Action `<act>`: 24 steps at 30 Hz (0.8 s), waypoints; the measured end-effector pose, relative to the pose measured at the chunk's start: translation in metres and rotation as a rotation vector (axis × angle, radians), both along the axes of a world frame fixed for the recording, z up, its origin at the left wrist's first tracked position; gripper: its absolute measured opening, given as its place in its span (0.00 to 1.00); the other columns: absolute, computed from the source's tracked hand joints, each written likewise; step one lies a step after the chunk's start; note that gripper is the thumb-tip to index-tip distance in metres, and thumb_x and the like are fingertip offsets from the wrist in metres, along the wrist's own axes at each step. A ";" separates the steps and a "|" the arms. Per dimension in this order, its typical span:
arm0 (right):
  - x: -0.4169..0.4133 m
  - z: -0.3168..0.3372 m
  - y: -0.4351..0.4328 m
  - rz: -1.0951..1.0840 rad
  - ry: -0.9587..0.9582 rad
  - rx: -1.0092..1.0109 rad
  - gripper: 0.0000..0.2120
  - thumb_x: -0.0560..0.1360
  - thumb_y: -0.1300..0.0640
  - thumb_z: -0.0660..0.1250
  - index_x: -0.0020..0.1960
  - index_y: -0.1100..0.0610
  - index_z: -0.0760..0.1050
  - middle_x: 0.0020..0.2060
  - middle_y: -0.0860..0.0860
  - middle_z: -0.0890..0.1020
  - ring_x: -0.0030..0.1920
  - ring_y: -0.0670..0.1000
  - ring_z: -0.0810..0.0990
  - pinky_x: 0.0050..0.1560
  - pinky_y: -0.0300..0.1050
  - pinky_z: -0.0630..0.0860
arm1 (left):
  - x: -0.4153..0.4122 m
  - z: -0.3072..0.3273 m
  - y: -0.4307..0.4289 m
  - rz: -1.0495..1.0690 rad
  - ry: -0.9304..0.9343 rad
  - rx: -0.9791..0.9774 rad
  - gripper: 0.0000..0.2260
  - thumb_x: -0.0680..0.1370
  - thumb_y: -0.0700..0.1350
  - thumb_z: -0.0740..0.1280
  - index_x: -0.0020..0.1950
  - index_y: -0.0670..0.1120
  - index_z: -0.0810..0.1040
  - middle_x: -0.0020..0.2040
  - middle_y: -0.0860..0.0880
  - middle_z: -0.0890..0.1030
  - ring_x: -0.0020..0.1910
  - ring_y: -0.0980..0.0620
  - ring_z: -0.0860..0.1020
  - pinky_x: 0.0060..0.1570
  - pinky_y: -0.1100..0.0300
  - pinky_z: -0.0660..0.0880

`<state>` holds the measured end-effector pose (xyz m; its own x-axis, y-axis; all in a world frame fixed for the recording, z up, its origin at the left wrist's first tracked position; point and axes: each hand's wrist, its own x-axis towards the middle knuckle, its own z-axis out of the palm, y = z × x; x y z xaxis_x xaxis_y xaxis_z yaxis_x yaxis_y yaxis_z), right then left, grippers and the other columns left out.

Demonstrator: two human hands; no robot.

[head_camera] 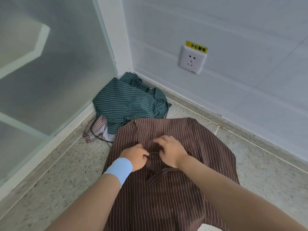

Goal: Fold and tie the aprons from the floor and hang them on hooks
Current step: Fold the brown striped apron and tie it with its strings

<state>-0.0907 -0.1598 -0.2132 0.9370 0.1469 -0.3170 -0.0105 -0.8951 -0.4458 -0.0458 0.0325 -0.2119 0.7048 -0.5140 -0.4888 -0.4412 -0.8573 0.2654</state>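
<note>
Early yet: your left hand (137,157) and right hand (170,151) pinch the brown apron (166,200) by its tie (155,152), while the green apron (128,101) and checked apron (96,130) lie crumpled.

brown apron (166,197): spread on floor (50,180) | green apron (126,104): crumpled beyond it

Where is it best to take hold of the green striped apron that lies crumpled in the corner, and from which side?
I would pinch the raised bunch of folds at the right edge of the green striped cloth apron, coming from the speckled floor on its right: frosted glass partition and white wall close its left and back.
</note>
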 end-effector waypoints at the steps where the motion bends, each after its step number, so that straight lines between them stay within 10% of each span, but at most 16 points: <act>1: 0.005 0.001 0.007 0.082 0.075 -0.065 0.23 0.78 0.58 0.59 0.72 0.46 0.70 0.71 0.51 0.70 0.70 0.56 0.67 0.71 0.55 0.65 | 0.002 0.000 0.008 0.052 0.029 -0.025 0.15 0.80 0.50 0.57 0.60 0.59 0.81 0.63 0.62 0.72 0.56 0.58 0.75 0.52 0.58 0.75; 7: 0.039 -0.001 0.025 0.042 -0.023 -0.167 0.22 0.77 0.63 0.61 0.69 0.49 0.73 0.68 0.53 0.71 0.63 0.57 0.75 0.63 0.54 0.74 | 0.037 0.015 0.028 0.481 -0.232 -0.344 0.13 0.81 0.45 0.57 0.53 0.47 0.82 0.55 0.49 0.80 0.51 0.50 0.78 0.51 0.52 0.76; 11: 0.074 0.002 0.032 -0.060 -0.128 -0.117 0.42 0.74 0.70 0.65 0.79 0.47 0.50 0.77 0.53 0.55 0.58 0.57 0.78 0.47 0.51 0.82 | 0.066 0.012 0.034 0.496 -0.164 -0.318 0.24 0.79 0.36 0.61 0.75 0.48 0.65 0.74 0.47 0.67 0.71 0.45 0.67 0.70 0.51 0.66; 14: 0.098 0.000 0.039 -0.033 -0.057 -0.071 0.47 0.75 0.71 0.64 0.80 0.43 0.40 0.79 0.50 0.51 0.48 0.55 0.81 0.39 0.48 0.80 | 0.080 0.006 0.042 0.411 -0.109 -0.194 0.24 0.77 0.43 0.65 0.73 0.54 0.66 0.69 0.47 0.74 0.65 0.45 0.74 0.66 0.50 0.70; 20: 0.120 0.003 0.044 -0.083 -0.035 0.007 0.12 0.80 0.62 0.65 0.62 0.55 0.77 0.57 0.55 0.77 0.52 0.56 0.80 0.56 0.50 0.78 | 0.091 0.025 0.052 0.195 -0.317 -0.045 0.11 0.76 0.57 0.66 0.43 0.50 0.79 0.36 0.52 0.77 0.37 0.52 0.72 0.46 0.56 0.71; 24: 0.124 0.016 0.048 -0.288 -0.164 0.026 0.09 0.79 0.66 0.63 0.55 0.56 0.78 0.52 0.53 0.78 0.49 0.55 0.79 0.53 0.50 0.79 | 0.096 0.038 0.071 0.264 -0.100 -0.060 0.20 0.75 0.59 0.66 0.32 0.47 0.68 0.30 0.50 0.72 0.31 0.51 0.72 0.35 0.56 0.69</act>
<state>0.0338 -0.1114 -0.1972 0.9795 -0.1253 -0.1577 -0.1874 -0.8541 -0.4851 0.0503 0.1038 -0.1736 0.8612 -0.3324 -0.3846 -0.2316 -0.9301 0.2852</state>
